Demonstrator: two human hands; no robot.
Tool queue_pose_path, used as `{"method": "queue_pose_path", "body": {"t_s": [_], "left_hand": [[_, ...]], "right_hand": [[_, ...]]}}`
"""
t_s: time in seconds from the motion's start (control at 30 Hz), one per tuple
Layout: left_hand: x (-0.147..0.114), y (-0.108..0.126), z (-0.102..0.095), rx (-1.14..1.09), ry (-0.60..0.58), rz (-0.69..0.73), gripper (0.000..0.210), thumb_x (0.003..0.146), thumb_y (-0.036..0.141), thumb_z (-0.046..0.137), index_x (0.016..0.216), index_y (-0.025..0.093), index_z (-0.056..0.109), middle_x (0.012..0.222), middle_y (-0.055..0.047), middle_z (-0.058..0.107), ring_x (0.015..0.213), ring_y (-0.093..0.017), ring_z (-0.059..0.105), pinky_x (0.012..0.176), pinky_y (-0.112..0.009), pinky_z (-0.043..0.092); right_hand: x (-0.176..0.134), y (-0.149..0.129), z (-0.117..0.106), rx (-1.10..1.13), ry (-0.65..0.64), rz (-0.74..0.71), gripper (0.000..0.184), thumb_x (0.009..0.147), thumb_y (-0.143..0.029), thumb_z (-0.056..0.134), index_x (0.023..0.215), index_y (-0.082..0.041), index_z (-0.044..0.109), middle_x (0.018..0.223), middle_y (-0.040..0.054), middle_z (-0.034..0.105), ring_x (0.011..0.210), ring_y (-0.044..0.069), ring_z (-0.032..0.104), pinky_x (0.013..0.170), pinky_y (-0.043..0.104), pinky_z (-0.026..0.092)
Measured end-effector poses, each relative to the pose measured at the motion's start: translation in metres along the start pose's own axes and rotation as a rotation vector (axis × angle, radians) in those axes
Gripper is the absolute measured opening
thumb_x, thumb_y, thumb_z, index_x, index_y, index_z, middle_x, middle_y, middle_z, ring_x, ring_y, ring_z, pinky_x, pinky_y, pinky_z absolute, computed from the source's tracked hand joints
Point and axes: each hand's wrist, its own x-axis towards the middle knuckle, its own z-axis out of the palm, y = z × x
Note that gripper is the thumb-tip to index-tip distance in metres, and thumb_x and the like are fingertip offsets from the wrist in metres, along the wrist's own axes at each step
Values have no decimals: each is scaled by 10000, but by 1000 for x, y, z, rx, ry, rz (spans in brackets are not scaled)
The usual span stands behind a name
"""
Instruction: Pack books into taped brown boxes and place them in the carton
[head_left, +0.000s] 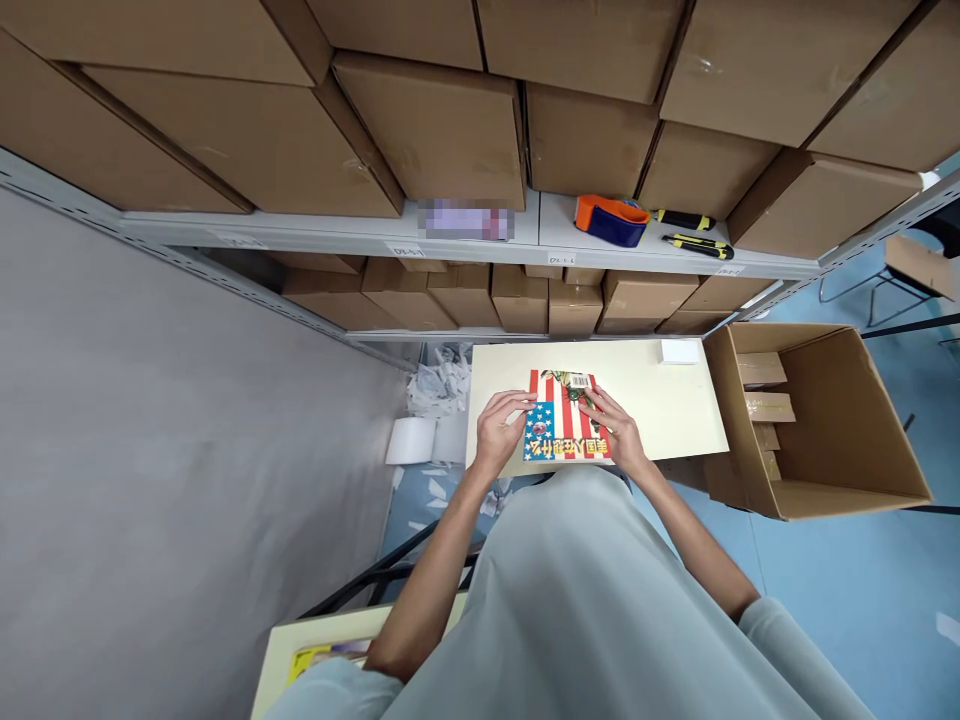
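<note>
A book (568,425) with a red-and-white striped cover, white stars on blue and yellow Chinese lettering is in front of me, over the cream tabletop (637,410). At its left edge, my left hand (501,428) is closed on the book with bent fingers. My right hand (616,428) grips the right side, its fingers reaching over the cover. Both thumbs are hard to make out. I cannot tell whether the book rests on the table or is slightly lifted. A small white stack (679,351) lies at the table's back right.
An open carton (847,420) with small boxes inside stands right of the table. Shelves of cardboard boxes (435,130) rise ahead; an orange-and-blue tape dispenser (613,220) and yellow-black cutters (699,246) lie on one. Paper scraps (440,382) and white rolls (411,441) sit at left.
</note>
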Motion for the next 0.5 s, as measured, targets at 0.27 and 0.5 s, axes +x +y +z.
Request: {"method": "queue_pose_path", "body": {"t_s": [0.27,0.5], "left_hand": [[-3,-1,1,-64,-16,-56,184,904,431,773,939,259,828,1037,-89,839,1075,-279,766,1058,-455,597],[6,-16,13,-285,-184,-335,499,785,505,845,1181,207,785,817,-30,765,775,-195,737,731,-291,607]], "right_hand": [[-5,5,-5,-2,66,82,335,925,-533,788,1164,-312,865,1320,60,816,1324,353,723,1213,550,529],[5,15,-2,286,141,419,721,818,-698,821,1302,-168,749,803,34,819,773,258,784,656,340,642]]}}
